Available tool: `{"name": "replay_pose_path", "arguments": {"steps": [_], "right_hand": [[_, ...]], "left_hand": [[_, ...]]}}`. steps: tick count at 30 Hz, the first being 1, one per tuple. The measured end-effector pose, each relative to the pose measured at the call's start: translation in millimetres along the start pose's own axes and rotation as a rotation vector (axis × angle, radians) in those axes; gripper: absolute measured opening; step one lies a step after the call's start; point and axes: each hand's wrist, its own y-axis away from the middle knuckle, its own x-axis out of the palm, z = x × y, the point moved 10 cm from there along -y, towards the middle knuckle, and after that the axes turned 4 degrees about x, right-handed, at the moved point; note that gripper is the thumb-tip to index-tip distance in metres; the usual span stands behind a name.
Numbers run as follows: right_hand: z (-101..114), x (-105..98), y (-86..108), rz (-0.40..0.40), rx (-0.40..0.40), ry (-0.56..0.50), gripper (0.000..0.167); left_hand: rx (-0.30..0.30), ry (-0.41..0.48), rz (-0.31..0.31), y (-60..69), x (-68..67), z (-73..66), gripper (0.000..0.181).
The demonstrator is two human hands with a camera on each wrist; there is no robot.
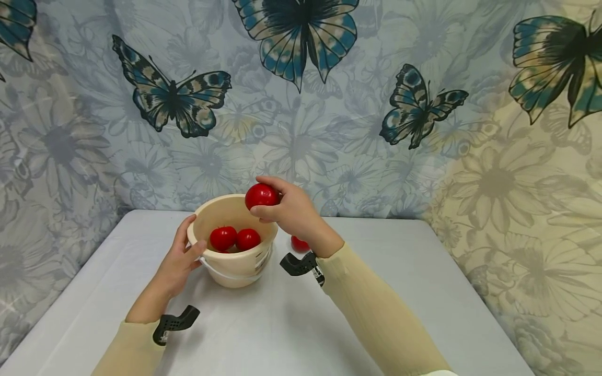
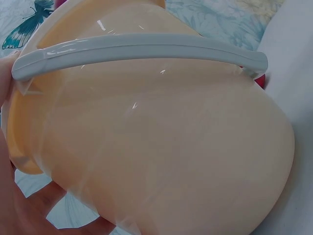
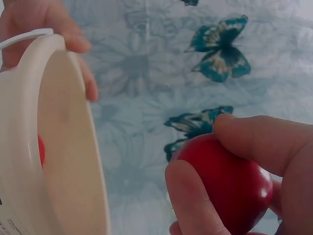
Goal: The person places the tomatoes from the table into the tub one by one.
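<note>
A cream plastic bucket (image 1: pixel 234 269) with a white handle (image 2: pixel 142 47) stands on the table. Two red tomatoes, a left one (image 1: pixel 223 238) and a right one (image 1: pixel 247 239), lie inside it. My left hand (image 1: pixel 177 263) grips the bucket's left rim, thumb over the edge and fingers round the outside. Above the bucket's right rim, my right hand (image 1: pixel 295 211) holds another red tomato (image 1: pixel 261 196) between thumb and fingers; the right wrist view shows this tomato (image 3: pixel 222 183) apart from the bucket. One more tomato (image 1: pixel 299 244) sits on the table, partly hidden behind my right wrist.
The white-covered table (image 1: pixel 376 271) reaches back to a wall hanging (image 1: pixel 301 136) printed with butterflies and flowers. A black camera mount is strapped on each wrist, one on the left (image 1: pixel 176 325) and one on the right (image 1: pixel 301 265).
</note>
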Motion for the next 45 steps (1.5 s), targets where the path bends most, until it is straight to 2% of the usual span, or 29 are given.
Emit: {"name": "replay_pose_path", "arguments": {"steps": [6, 12, 22, 34, 39, 45], "right_hand": [[2, 9, -6.7, 0.025, -0.021, -0.026, 0.065], [-1, 13, -8.6, 0.035, -0.001, -0.055, 0.063], [-9, 5, -10.7, 0.004, 0.021, -0.041, 0.064], [-22, -4, -9.9, -0.014, 0.071, -0.089, 0.062], [-30, -10, -6.2, -0.021, 0.078, -0.167, 0.061], [-57, -26, 14.8, -0.057, 0.09, -0.364, 0.057]], "left_hand": [[0.007, -0.003, 0.004, -0.2, -0.4, -0.9, 0.074], [0.009, -0.006, 0.007, -1.3, -0.8, 0.8, 0.074], [0.018, -0.008, 0.008, -1.0, 0.5, 0.1, 0.076], [0.01, -0.008, 0.0, -0.4, 0.2, -0.4, 0.075], [0.017, 0.004, 0.006, -0.1, 0.5, -0.9, 0.075], [0.017, 0.005, 0.013, -0.3, 1.4, -1.4, 0.076]]}}
